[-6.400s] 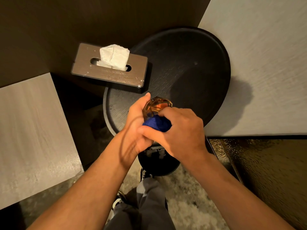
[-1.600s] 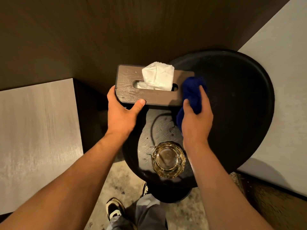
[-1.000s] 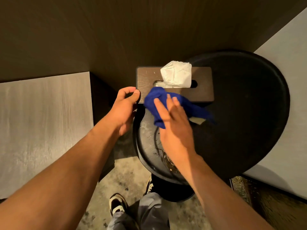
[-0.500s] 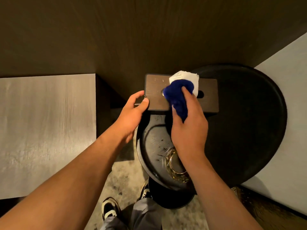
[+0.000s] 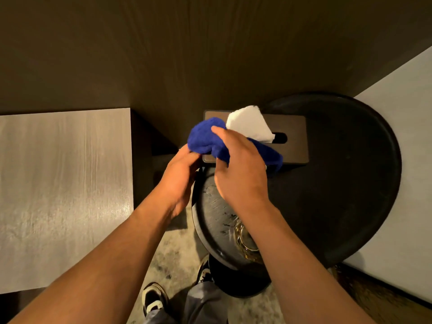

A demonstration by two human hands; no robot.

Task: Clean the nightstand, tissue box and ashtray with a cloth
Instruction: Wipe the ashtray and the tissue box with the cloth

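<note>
The soft blue microfibre cloth lies bunched over the left end of the dark brown rectangular wooden tissue box, which sits at the rear left edge of the round black nightstand. The right hand is clamped on the cloth. The left hand braces the box's left end; its finger closure cannot be determined. The box is probably light and liable to slide; hold its ends. The protruding white tissue tears easily. The amber faceted glass ashtray, likely fragile, stands near the front rim. Open surface lies rightward.
</note>
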